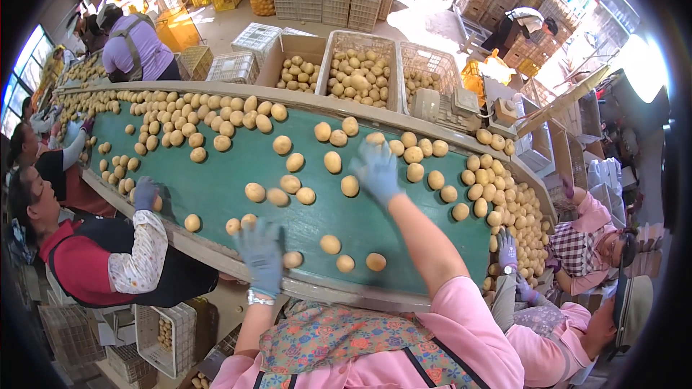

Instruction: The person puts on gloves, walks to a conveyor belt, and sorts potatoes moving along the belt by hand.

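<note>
Many yellow-brown potatoes [350, 186] lie spread on a green conveyor belt [216, 189] before me. My left hand [260, 256], in a blue-grey glove with a metal watch at the wrist, is over the belt's near edge. Its fingers touch or nearly touch two potatoes, and another lies beside its palm. My right hand [380, 170], gloved in light blue, reaches to the far side of the belt. Its fingertips are over a potato [374, 139]; blur hides whether it grips that one. Several potatoes lie to the right of it.
Potatoes heap at the belt's right end [521, 221]. Beyond the far rail stand a cardboard box [267, 67] and plastic crates [323, 70] of potatoes. A co-worker's gloved hand [145, 194] is at the left; another's [507, 251] touches the heap at right. A crate [181, 356] stands below left.
</note>
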